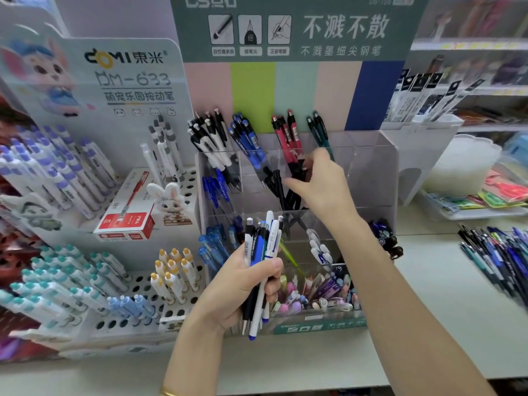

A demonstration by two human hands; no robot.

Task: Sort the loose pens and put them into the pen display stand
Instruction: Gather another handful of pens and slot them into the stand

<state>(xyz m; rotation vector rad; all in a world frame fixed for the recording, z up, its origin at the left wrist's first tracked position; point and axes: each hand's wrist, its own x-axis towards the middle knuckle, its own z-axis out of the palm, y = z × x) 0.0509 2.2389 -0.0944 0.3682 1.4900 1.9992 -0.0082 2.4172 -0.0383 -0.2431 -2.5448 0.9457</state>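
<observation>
My left hand [243, 284] grips a bundle of several pens [261, 252], white, blue and black, upright in front of the clear acrylic pen display stand [371, 172]. The stand's back row holds black-and-white pens [208, 138], blue pens [245, 138], red pens [287, 132] and two dark green pens [318, 127]. My right hand [317, 184] reaches into the red pens' compartment, thumb and fingers curled round the black lower end of a red pen there. A heap of loose pens [497, 258] lies on the shelf at the right.
A white perforated stand [143, 281] of capped pens and a red pen box [125, 218] are on the left. The clear stand's front bins hold blue pens [211, 247] and small pastel items [311, 292]. White tubs and trays [463, 167] stand at the back right.
</observation>
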